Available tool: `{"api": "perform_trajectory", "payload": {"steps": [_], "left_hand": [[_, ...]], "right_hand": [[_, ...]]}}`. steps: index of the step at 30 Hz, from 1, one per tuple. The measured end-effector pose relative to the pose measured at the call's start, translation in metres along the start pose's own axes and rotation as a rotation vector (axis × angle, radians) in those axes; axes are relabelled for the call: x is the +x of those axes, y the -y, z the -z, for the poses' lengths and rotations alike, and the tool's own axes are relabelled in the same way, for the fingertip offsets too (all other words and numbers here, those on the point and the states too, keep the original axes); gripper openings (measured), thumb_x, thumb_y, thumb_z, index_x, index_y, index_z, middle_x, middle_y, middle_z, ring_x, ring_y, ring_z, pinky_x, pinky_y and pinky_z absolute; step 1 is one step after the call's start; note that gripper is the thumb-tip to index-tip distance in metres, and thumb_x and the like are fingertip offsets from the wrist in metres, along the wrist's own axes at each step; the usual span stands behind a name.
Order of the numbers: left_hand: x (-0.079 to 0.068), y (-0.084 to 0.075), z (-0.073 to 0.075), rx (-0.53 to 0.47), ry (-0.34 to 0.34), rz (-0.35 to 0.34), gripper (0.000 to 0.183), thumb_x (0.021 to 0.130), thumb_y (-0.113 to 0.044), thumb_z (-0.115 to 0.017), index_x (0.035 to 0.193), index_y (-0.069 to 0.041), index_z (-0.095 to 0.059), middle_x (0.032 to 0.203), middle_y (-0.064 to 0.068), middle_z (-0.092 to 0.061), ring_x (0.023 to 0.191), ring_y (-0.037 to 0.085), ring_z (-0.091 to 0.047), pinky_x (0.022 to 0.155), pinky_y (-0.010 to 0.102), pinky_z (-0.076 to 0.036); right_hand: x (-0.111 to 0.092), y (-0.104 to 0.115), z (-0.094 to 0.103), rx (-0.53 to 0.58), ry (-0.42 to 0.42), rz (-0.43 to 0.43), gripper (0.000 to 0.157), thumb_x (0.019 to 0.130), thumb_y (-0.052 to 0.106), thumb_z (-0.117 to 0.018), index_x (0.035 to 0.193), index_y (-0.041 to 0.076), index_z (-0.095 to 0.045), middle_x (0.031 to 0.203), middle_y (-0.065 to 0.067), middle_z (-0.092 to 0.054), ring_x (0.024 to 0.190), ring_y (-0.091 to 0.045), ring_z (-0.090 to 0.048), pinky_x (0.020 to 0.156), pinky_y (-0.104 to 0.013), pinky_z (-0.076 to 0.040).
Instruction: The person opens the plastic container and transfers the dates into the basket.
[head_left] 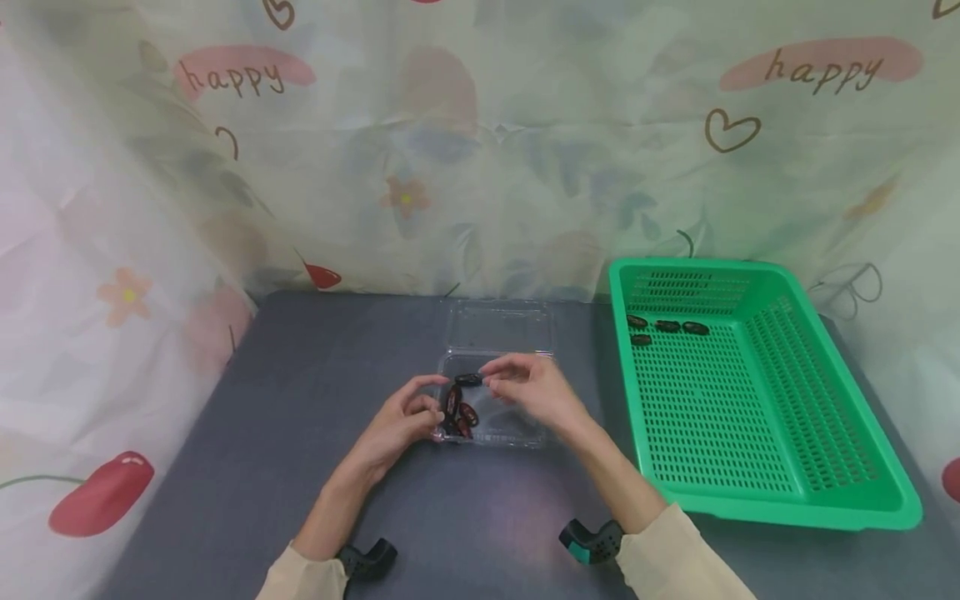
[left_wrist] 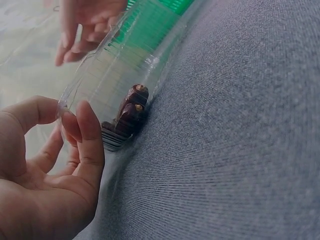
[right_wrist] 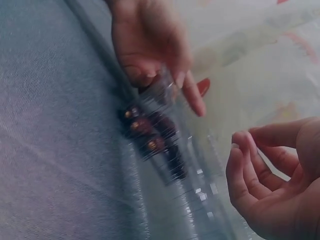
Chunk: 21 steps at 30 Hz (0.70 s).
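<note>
A clear plastic clamshell box (head_left: 510,421) stands on the table with its lid (head_left: 501,327) folded back. Several dark, shiny dates (head_left: 468,414) lie in its left part, and one date (head_left: 468,380) lies crosswise at the back. My left hand (left_wrist: 60,165) pinches the box's left rim between thumb and index finger. Over the box, my right hand (head_left: 531,387) has its fingertips right beside the rear date. The right wrist view shows that hand (right_wrist: 275,175) loosely bent above the rim, with nothing between its fingers.
To the right stands a large green plastic basket (head_left: 757,500) with slotted sides. Several dates (head_left: 667,327) lie in its far left corner. A printed cloth (head_left: 495,167) hangs behind the grey table (head_left: 315,367) and along its left side.
</note>
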<state>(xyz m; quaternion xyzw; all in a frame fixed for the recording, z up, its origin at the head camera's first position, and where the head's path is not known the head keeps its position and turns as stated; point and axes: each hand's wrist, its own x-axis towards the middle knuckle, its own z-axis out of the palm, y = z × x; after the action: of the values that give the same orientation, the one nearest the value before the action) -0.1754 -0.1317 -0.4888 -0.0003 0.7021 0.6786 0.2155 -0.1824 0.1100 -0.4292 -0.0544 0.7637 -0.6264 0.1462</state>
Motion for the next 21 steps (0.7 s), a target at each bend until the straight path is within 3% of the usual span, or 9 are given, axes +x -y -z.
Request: {"api": "perform_trajectory", "payload": {"steps": [9, 21], "left_hand": [[-0.001, 0.001, 0.0, -0.007, -0.013, -0.008, 0.05, 0.09, -0.004, -0.063, 0.137, -0.02, -0.054, 0.093, 0.008, -0.058, 0.077, 0.022, -0.06, 0.075, 0.039, -0.056], [0.0, 0.003, 0.001, -0.014, 0.006, -0.01, 0.049, 0.092, -0.005, -0.062, 0.137, -0.021, -0.052, 0.094, 0.008, -0.058, 0.078, 0.021, -0.06, 0.076, 0.039, -0.055]], "right_hand": [[0.013, -0.025, -0.01, -0.007, 0.046, -0.025, 0.026, 0.089, -0.001, -0.066, 0.115, -0.004, -0.068, 0.109, -0.022, -0.07, 0.1, -0.038, -0.067, 0.086, -0.049, -0.054], [0.024, -0.039, -0.018, -0.078, 0.08, -0.04, 0.026, 0.086, 0.0, -0.07, 0.112, -0.001, -0.07, 0.105, -0.017, -0.072, 0.089, -0.02, -0.069, 0.077, -0.034, -0.057]]}}
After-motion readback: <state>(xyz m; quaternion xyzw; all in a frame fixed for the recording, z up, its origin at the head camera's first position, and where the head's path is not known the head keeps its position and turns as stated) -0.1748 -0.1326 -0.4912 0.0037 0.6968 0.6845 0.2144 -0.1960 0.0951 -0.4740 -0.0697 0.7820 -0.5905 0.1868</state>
